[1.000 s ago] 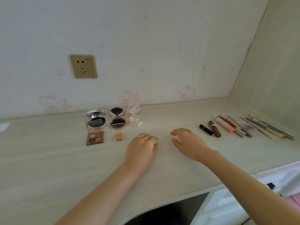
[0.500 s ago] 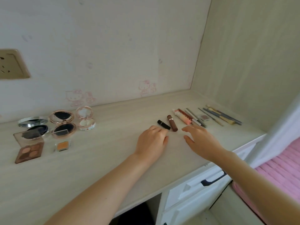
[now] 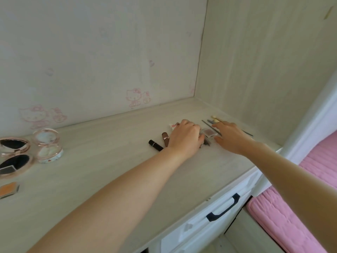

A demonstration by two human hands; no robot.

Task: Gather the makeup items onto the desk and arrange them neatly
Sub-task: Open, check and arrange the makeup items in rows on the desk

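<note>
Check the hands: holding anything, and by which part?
Cannot tell for the left hand: its curled fingers cover the tubes on the desk. The right hand lies open over the pencils, gripping nothing.

Compacts left of lipsticks

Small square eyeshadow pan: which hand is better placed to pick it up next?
Probably the right hand: its open fingers flank the small square eyeshadow pan, while the left hand lies over the tubes beside it.

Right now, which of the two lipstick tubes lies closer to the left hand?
The brown lipstick tube: it lies right against the left hand. The black lipstick tube lies beyond it, farther left, apart from the hand.
</note>
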